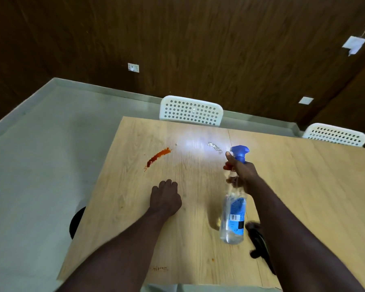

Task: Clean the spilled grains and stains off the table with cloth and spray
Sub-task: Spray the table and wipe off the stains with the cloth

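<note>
Spray bottle [234,216], likely light, stiff and slick, gripped at its neck by the right hand [243,171]; left hand [165,198], at its 9 o'clock, curled and empty.

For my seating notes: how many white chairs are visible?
2. One white chair stands behind the table's far edge near the middle; the second white chair is further right. Others may be hidden.
</note>
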